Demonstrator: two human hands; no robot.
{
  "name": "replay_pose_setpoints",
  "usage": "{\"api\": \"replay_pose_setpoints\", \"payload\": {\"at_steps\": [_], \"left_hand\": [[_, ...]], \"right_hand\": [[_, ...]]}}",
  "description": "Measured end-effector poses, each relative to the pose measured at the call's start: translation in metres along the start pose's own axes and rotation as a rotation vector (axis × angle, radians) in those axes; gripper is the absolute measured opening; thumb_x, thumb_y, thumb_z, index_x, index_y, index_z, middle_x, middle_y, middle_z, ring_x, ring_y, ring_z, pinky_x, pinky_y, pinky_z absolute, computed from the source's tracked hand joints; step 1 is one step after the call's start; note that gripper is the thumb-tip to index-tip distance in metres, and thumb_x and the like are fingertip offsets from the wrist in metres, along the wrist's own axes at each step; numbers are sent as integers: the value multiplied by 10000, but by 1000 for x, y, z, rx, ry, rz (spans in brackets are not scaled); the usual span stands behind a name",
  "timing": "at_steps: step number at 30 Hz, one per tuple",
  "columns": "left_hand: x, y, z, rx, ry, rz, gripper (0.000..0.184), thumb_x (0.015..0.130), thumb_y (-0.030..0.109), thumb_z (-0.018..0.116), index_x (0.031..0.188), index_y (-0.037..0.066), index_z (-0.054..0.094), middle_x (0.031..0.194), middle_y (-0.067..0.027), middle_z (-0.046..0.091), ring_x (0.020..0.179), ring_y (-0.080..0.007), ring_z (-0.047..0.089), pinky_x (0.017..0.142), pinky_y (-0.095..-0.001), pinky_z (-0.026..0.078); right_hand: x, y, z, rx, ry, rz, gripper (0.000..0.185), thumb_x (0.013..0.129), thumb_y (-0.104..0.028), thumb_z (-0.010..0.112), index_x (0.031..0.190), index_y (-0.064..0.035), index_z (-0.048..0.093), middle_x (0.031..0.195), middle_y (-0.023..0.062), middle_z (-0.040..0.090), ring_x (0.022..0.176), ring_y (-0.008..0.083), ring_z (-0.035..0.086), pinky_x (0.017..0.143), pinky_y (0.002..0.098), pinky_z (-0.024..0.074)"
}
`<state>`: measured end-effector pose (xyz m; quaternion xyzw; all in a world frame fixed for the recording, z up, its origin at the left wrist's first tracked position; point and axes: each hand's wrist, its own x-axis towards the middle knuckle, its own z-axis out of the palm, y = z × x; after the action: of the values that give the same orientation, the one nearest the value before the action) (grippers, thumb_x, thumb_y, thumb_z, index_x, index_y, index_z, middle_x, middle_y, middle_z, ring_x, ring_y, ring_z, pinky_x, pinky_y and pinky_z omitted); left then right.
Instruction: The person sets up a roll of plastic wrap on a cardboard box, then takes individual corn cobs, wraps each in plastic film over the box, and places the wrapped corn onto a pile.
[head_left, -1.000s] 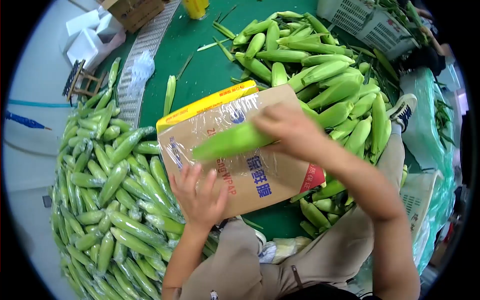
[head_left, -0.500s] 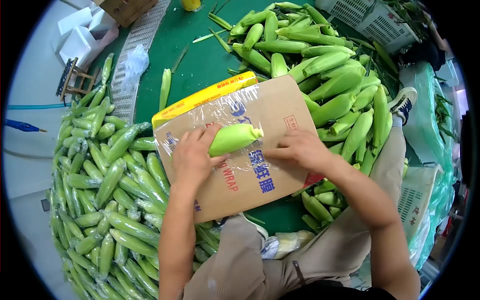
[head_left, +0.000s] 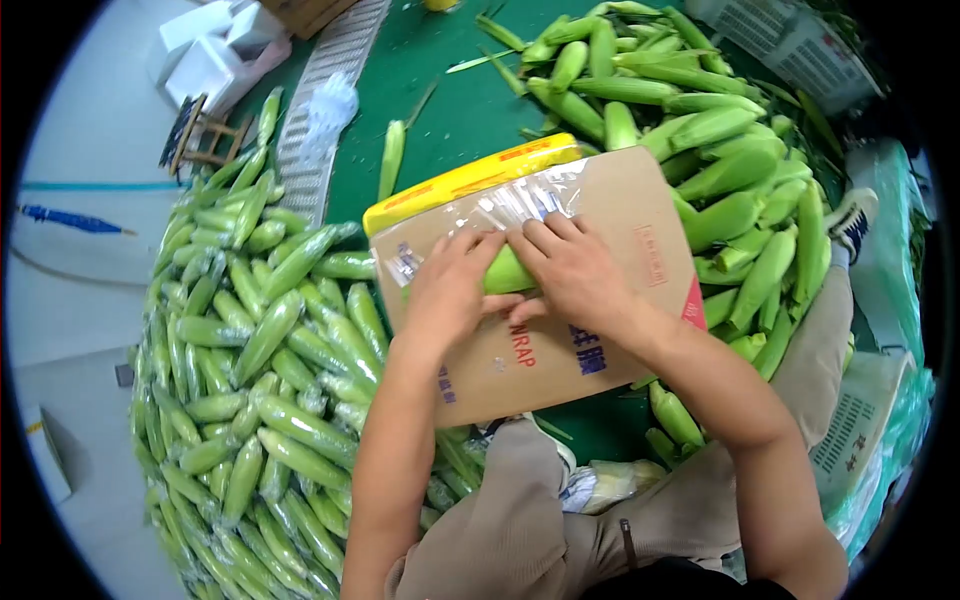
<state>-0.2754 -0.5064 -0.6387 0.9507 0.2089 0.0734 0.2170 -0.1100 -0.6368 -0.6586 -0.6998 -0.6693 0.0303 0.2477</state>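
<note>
An ear of corn (head_left: 508,273) in its green husk lies across a flat brown cardboard (head_left: 640,210) on my lap. My left hand (head_left: 450,285) is wrapped round one end of it. My right hand (head_left: 570,270) closes over the other end, fingers bent, so only the ear's middle shows. Clear cling film (head_left: 500,205) stretches wrinkled from the ear back to a yellow cling film box (head_left: 470,180) at the cardboard's far edge. How far the film goes round the ear is hidden by my hands.
At left is a large heap of film-wrapped corn (head_left: 270,400). Unwrapped corn (head_left: 740,210) is piled at right. One loose ear (head_left: 392,158) lies on the green floor (head_left: 450,110). A small stool (head_left: 210,135), a metal grating (head_left: 325,70) and a crate (head_left: 785,45) are farther off.
My right hand has moved left onto the ear, beside my left hand. The film is now drawn up and bunched behind the ear. The view has shifted, moving the scene rightward.
</note>
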Motion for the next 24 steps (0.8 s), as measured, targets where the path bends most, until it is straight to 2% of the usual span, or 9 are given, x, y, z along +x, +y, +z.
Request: {"api": "replay_pose_setpoints", "payload": {"at_steps": [1, 4, 5, 6, 8, 14, 18, 21, 24], "left_hand": [[-7, -7, 2, -18, -1, 8, 778, 660, 334, 940, 1324, 74, 629, 1240, -149, 620, 1140, -366, 587, 1017, -443, 482], [-63, -36, 11, -178, 406, -59, 833, 617, 408, 958, 1286, 41, 624, 1202, -149, 592, 1166, -367, 552, 1029, -461, 461], [-86, -30, 5, -67, 448, -124, 871, 575, 450, 973, 1283, 83, 624, 1157, -119, 568, 1181, -364, 512, 1040, -461, 440], [-106, -24, 0, 16, 255, -241, 821, 583, 442, 971, 1253, 85, 658, 1176, -110, 540, 1212, -349, 478, 1034, -461, 427], [-127, -18, 7, 52, 107, -346, 584, 693, 366, 930, 1164, 94, 717, 1066, -110, 621, 1066, -322, 578, 929, -429, 489], [-147, -41, 39, 246, 523, -409, 128, 881, 148, 782, 988, 88, 748, 729, -101, 666, 700, -328, 629, 668, -404, 530], [-145, -29, 27, -81, 465, -677, 372, 855, 189, 823, 1184, 66, 700, 881, -74, 627, 835, -230, 652, 723, -365, 531], [-155, -35, 24, -123, 457, -473, 611, 835, 191, 854, 1391, 78, 628, 1035, -68, 576, 862, -190, 578, 793, -310, 512], [-172, -63, 37, -630, 282, -674, 698, 798, 215, 893, 1439, 128, 630, 1212, -126, 554, 951, -237, 619, 782, -329, 504]], "right_hand": [[5, -8, -2, -106, -108, -11, 687, 748, -419, 871, 1321, -136, 618, 1128, 73, 637, 1118, 280, 609, 932, 427, 489], [21, 6, -3, -79, -216, -39, 816, 658, -482, 899, 1348, -166, 602, 1151, 52, 626, 1153, 270, 591, 941, 424, 480], [23, 8, -4, -23, -221, -1, 795, 662, -471, 903, 1340, -176, 610, 1130, 64, 626, 1134, 280, 596, 933, 429, 492], [23, 8, -6, -17, -228, 14, 804, 657, -471, 905, 1346, -182, 608, 1126, 68, 625, 1135, 285, 595, 930, 433, 495], [26, 5, -7, -7, -247, 29, 821, 648, -472, 910, 1359, -195, 606, 1120, 74, 622, 1135, 295, 595, 925, 442, 500], [22, -10, -17, -73, -242, 33, 864, 618, -450, 919, 1387, -227, 595, 1119, 110, 599, 1119, 331, 584, 926, 459, 489], [14, -13, -22, -119, -255, 71, 913, 581, -446, 931, 1391, -203, 585, 1099, 126, 592, 1103, 344, 578, 934, 453, 479], [15, -11, -22, -88, -271, 76, 948, 561, -444, 945, 1398, -190, 579, 1107, 135, 598, 1099, 354, 588, 920, 463, 495], [25, -7, -25, -72, -343, 97, 971, 555, -412, 964, 1410, -174, 571, 1117, 150, 605, 1109, 369, 600, 924, 472, 510]]}}
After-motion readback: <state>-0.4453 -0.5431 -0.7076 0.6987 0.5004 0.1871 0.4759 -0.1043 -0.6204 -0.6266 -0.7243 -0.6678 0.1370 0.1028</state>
